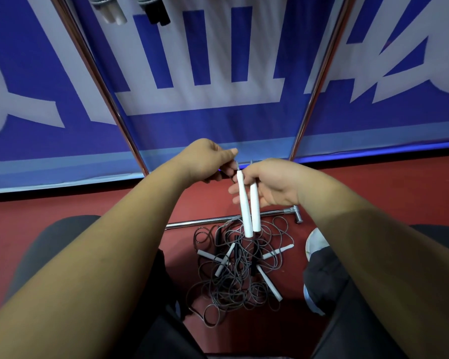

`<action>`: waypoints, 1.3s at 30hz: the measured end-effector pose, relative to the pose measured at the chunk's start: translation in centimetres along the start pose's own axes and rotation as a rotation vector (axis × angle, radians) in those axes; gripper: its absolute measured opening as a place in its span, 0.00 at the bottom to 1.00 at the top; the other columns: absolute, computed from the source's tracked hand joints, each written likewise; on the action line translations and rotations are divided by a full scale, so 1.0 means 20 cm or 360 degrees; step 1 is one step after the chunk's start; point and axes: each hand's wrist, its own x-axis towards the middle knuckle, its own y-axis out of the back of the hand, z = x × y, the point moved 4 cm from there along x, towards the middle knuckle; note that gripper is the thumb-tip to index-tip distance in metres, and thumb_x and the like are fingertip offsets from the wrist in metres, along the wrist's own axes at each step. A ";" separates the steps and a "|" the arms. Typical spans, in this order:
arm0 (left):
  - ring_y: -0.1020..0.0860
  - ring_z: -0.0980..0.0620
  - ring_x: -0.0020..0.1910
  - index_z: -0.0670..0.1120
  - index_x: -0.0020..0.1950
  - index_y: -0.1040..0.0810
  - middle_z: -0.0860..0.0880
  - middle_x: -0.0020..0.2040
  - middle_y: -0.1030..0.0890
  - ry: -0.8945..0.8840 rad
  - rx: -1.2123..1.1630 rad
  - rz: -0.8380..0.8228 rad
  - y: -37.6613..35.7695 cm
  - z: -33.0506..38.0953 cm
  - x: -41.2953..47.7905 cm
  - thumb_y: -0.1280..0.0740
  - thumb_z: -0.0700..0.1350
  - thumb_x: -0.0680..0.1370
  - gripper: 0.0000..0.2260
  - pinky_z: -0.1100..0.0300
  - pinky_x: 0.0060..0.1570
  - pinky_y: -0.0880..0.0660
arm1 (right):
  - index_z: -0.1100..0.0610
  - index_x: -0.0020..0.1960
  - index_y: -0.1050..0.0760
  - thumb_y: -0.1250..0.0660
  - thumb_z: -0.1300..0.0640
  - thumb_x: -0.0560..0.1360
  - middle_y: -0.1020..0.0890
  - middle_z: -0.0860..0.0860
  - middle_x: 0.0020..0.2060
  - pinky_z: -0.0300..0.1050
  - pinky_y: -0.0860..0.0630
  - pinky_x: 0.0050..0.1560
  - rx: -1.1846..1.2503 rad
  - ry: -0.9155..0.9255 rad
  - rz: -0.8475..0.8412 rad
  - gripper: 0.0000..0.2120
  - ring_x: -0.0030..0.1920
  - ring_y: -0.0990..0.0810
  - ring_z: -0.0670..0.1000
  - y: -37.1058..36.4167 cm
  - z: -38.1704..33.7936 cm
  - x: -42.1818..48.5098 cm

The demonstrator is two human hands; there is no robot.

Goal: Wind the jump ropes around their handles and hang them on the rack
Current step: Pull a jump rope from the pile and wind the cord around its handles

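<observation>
Progress is partial: one white-handled wound rope bundle [109,10] and one black-handled wound rope bundle [154,10] hang on the chrome tube rack [96,81], far above the fingers. Right hand [272,182] grips the pair of slim white plastic handles [245,203]; left hand [208,161] pinches the thin grey cord [237,165] at their tops, no wraps visible. Tangled heap of grey ropes [239,270] lies well below the fingertips, so most winding is left, I'd judge.

Two white handles [249,203] with grey cord [237,165] are shown above the pile [231,286], itself dark grey with white and black grips [271,283]. Red floor [373,193] is seen under the pile; behind it, a blue banner [218,117] is patterned with large white letters.
</observation>
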 end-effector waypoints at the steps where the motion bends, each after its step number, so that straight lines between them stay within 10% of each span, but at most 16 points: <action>1: 0.24 0.57 0.28 0.46 0.47 0.13 0.55 0.37 0.13 -0.0017 0.0140 0.0057 0.01 -0.01 0.01 0.33 0.55 0.84 0.16 0.63 0.34 0.26 | 0.63 0.61 0.24 0.43 0.65 0.82 0.11 0.58 0.50 0.59 0.18 0.58 -0.0006 -0.0013 -0.0011 0.12 0.53 0.11 0.60 0.00 0.00 0.00; 4: 0.20 0.59 0.36 0.52 0.50 0.13 0.58 0.38 0.15 -0.0116 0.0234 0.0102 0.04 -0.05 0.03 0.29 0.47 0.82 0.05 0.65 0.43 0.21 | 0.64 0.60 0.24 0.43 0.67 0.81 0.11 0.60 0.48 0.62 0.18 0.62 -0.0063 -0.0045 -0.0046 0.12 0.52 0.12 0.63 -0.02 0.02 -0.02; 7: 0.18 0.62 0.45 0.54 0.62 0.15 0.56 0.53 0.13 -0.0297 0.0114 -0.0177 0.02 -0.05 0.02 0.27 0.37 0.80 0.16 0.65 0.54 0.21 | 0.65 0.60 0.23 0.43 0.66 0.82 0.11 0.60 0.47 0.64 0.21 0.67 -0.0113 -0.0053 -0.0060 0.12 0.54 0.13 0.64 -0.04 0.02 -0.02; 13: 0.19 0.58 0.48 0.54 0.59 0.14 0.56 0.51 0.12 -0.0321 0.0130 -0.0387 -0.03 -0.01 0.00 0.25 0.38 0.79 0.14 0.51 0.61 0.20 | 0.65 0.59 0.24 0.43 0.68 0.81 0.12 0.62 0.48 0.64 0.20 0.66 -0.0097 -0.0071 -0.0063 0.12 0.53 0.13 0.64 -0.03 0.03 -0.02; 23: 0.17 0.59 0.43 0.47 0.53 0.17 0.52 0.46 0.13 -0.0259 0.0129 -0.0099 -0.01 -0.02 0.04 0.28 0.44 0.82 0.02 0.60 0.53 0.20 | 0.61 0.60 0.23 0.37 0.63 0.83 0.11 0.57 0.47 0.51 0.16 0.50 -0.0015 0.0055 -0.0021 0.08 0.49 0.11 0.56 -0.02 0.00 -0.02; 28: 0.12 0.46 0.46 0.42 0.55 0.21 0.43 0.49 0.13 -0.0094 -0.0230 0.0201 0.03 -0.02 0.05 0.33 0.42 0.83 0.04 0.48 0.52 0.14 | 0.57 0.57 0.21 0.26 0.60 0.79 0.15 0.52 0.40 0.58 0.17 0.53 -0.0159 0.0161 0.0047 0.09 0.44 0.12 0.55 -0.02 0.02 0.01; 39: 0.14 0.43 0.51 0.40 0.53 0.18 0.40 0.50 0.18 0.0085 -0.0786 -0.0218 0.10 0.01 -0.01 0.31 0.39 0.83 0.04 0.47 0.57 0.16 | 0.58 0.55 0.20 0.25 0.56 0.76 0.21 0.51 0.38 0.46 0.25 0.33 -0.0270 0.0361 0.0335 0.10 0.35 0.22 0.50 0.05 -0.03 0.03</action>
